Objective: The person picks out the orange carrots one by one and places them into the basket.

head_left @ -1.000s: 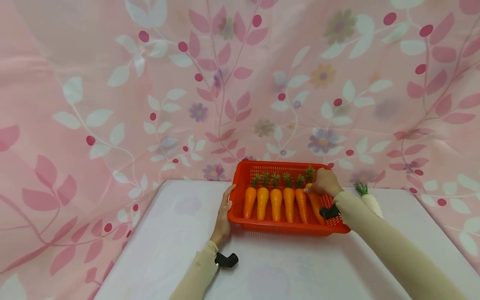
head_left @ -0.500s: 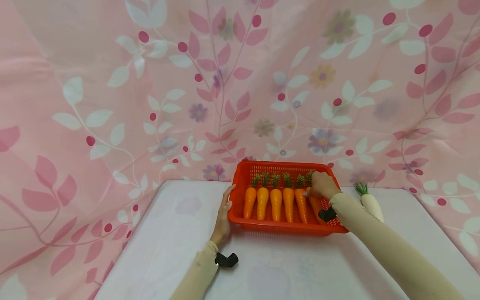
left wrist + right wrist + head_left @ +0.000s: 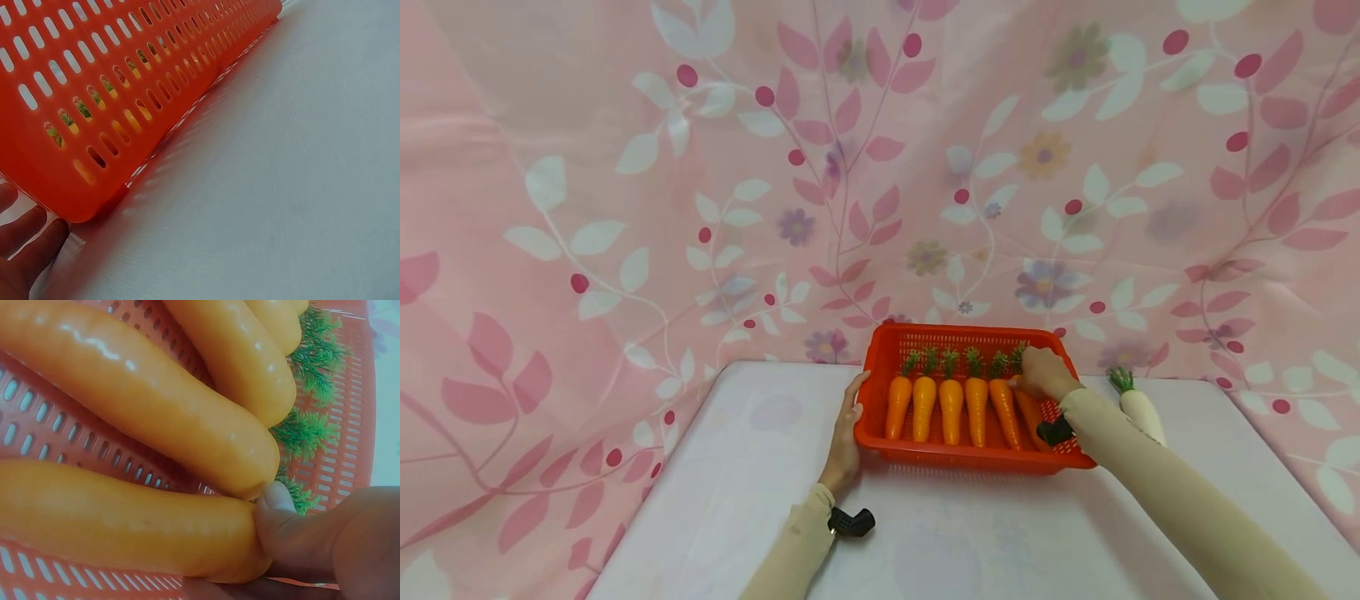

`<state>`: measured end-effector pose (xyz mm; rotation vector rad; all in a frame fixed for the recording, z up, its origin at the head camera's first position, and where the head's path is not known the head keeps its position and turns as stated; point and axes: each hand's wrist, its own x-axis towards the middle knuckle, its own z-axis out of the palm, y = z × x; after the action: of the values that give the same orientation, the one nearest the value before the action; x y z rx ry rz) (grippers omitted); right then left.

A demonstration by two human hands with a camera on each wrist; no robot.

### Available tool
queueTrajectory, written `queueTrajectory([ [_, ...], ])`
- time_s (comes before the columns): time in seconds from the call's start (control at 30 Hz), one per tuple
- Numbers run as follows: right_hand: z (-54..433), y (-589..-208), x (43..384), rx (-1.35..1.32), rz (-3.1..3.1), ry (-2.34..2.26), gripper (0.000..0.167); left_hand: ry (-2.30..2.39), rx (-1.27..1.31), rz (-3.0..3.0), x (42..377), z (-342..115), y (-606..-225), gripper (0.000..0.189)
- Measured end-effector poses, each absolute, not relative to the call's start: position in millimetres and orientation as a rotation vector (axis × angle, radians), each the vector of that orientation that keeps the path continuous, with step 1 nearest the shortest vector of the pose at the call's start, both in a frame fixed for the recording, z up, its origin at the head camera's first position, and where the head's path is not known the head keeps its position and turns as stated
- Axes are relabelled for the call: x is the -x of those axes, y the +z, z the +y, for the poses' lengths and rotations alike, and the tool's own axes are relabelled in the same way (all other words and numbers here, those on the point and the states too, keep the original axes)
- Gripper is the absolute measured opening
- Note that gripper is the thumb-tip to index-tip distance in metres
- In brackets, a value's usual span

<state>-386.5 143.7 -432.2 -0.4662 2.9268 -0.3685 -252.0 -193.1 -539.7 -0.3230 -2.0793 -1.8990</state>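
A red perforated plastic basket [image 3: 970, 451] stands on the table with a row of glossy orange carrots [image 3: 951, 408] in it, their green tops toward the back. My right hand [image 3: 1047, 372] reaches into the basket's right side. Its thumb and fingers pinch the top end of the rightmost carrot [image 3: 125, 531], which lies alongside the others; part of its leafy top shows past the hand. My left hand [image 3: 844, 442] is at the basket's left end, fingers fairly straight. In the left wrist view its fingers [image 3: 40, 250] touch the outside of the basket's lower corner.
A white radish [image 3: 1142, 412] with green leaves lies on the table right of the basket, partly behind the right sleeve [image 3: 1120, 442]. A pale cloth covers the table [image 3: 760, 467]. A pink floral curtain [image 3: 880, 167] hangs close behind it.
My right hand has lowered slightly and shifted a little left with the carrot it pinches. The neighbouring carrot's tip has swung slightly right. My left hand stays at the basket's end.
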Motion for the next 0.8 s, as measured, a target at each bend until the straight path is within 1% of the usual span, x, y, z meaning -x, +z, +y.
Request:
queueTrajectory([
  [0.17,144.0,-433.5,386.0,0.495,2.949,-0.365,0.039,-1.881,0.332,-2.072,252.4,-193.3,-540.0,0.055],
  [0.33,144.8,-436.0,387.3,0.480,2.949,-0.418,0.032,-1.898,0.327,-2.077,251.7,-193.4,-540.8,0.056],
  [0.57,145.5,-439.1,390.5,0.481,2.957,-0.460,0.040,-1.920,0.322,-2.063,249.0,-193.3,-539.4,0.056],
  [0.8,147.9,-437.6,387.6,0.475,2.952,-0.491,0.040,-1.909,0.310,-2.074,250.0,-191.3,-538.0,0.055],
])
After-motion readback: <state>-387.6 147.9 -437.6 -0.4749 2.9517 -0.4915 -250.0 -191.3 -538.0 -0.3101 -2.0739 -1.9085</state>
